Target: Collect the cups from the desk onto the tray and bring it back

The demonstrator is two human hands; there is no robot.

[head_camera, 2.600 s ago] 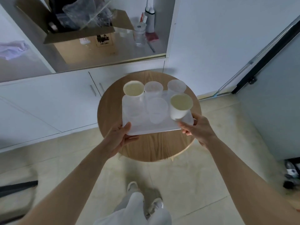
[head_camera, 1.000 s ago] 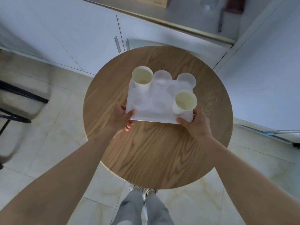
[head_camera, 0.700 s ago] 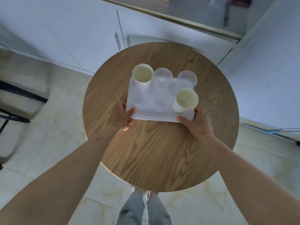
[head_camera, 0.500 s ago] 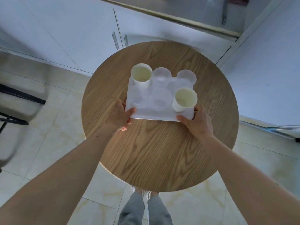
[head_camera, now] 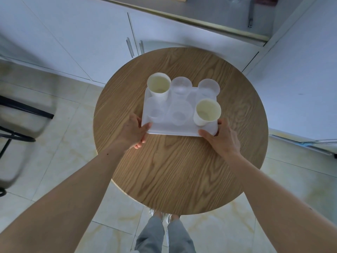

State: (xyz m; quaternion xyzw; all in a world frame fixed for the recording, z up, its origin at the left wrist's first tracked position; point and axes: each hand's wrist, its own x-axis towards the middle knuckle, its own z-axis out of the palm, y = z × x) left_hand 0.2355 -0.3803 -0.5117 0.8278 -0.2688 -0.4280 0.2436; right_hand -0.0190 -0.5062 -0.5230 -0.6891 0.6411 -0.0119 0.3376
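Observation:
A white rectangular tray [head_camera: 189,129] sits over the middle of a round wooden table [head_camera: 175,167]. On it stand two white paper cups, one at the far left [head_camera: 159,86] and one at the near right [head_camera: 207,111], plus several clear plastic cups [head_camera: 178,112] between them. My left hand [head_camera: 134,131] grips the tray's near left corner. My right hand [head_camera: 221,136] grips the near right corner, thumb on top. Whether the tray rests on the table or hovers just above it is unclear.
White cabinet doors with metal handles [head_camera: 129,46] stand just beyond the table, under a grey countertop [head_camera: 218,17]. A black chair frame [head_camera: 16,125] is at the left. My legs and shoes [head_camera: 164,232] show below the table's near edge, on a pale tiled floor.
I have walked up to the round table with the tray; it now lies low over the tabletop. In the last half second the hands and tray barely shift.

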